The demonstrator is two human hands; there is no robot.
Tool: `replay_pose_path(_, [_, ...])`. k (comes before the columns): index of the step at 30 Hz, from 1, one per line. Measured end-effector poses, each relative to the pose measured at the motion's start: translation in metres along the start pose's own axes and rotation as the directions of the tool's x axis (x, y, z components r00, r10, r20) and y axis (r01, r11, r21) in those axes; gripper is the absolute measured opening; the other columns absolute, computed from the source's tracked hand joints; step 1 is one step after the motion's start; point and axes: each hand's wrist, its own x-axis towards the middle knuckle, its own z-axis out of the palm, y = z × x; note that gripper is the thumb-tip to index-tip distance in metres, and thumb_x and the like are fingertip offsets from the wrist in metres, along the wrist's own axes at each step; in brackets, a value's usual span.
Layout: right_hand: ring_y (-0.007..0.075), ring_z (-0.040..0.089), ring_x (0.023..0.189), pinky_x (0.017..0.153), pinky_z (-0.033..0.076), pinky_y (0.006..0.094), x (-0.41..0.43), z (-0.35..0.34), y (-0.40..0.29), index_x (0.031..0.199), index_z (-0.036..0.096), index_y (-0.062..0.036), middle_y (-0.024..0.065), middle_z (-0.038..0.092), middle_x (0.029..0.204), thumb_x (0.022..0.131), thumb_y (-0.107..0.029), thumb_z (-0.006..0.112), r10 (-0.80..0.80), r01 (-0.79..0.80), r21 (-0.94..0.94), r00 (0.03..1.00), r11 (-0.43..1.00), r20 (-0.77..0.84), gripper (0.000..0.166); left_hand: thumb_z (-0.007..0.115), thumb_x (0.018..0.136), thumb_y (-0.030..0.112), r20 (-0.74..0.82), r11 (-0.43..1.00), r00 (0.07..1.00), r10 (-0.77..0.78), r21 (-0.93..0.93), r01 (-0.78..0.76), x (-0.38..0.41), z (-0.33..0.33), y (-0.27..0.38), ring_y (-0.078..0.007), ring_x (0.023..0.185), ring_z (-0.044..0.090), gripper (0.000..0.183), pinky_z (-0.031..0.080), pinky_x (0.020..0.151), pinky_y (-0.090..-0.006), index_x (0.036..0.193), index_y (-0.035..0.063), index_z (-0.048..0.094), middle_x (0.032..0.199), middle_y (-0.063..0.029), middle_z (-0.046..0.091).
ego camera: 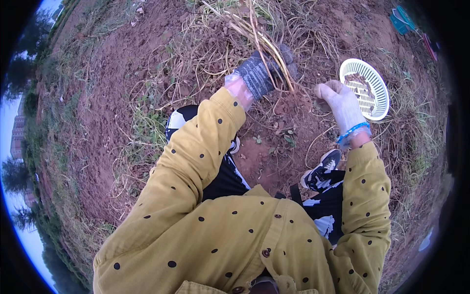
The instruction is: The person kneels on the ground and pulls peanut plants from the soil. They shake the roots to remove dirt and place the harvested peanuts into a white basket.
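Note:
My left hand [266,71], in a dark grey knit glove, is closed around a bundle of dry plant stems [262,36]. The root end of the bundle hangs just above the reddish soil, with soil and fine roots about it. To its right is my right hand [339,99], in a whitish knit glove with a blue band at the wrist. Its fingers are curled, and whether something small is between them cannot be told. Just beyond it, a white slotted plastic basket [383,92] stands on the ground, holding some small brown peanut-like pods [361,81].
Pulled plants with tangled stems [209,47] lie on the soil ahead and to the left. A teal container [400,22] and a red object [429,47] are at the far upper right. My shoe [323,167] is below my right hand, among weeds and stems.

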Motion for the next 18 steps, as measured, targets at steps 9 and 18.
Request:
replay_pose_path(9, [0.0402,0.058,0.118,0.101,0.045,0.0391,-0.02,0.008,-0.035,0.132,0.051,0.0059,0.0285,0.06,0.125,0.067,-0.049,0.074,-0.078,0.133,-0.246,0.972,0.96,0.22,0.089,0.072,0.084,0.01,-0.212,0.651,0.966,0.149,0.756,0.066,-0.023,0.068,-0.023,-0.0146,0.088,0.066,0.031,0.054,0.078,-0.0306,0.114,0.0015,0.066,0.096,-0.0049,0.07])
replay_pose_path(18, [0.0142,0.06,0.056,0.055,0.05,0.0279,-0.035,-0.036,-0.028,0.102,0.063,-0.0006,0.0044,0.065,0.076,0.082,-0.029,0.071,0.181,-0.176,0.067,0.979,0.982,-0.092,0.036,0.07,0.088,0.021,-0.117,0.322,0.979,0.165,0.945,0.058,-0.025,0.094,-0.036,-0.0171,0.107,0.059,0.052,0.048,0.09,-0.0315,0.134,0.0015,0.053,0.124,-0.0094,0.06])
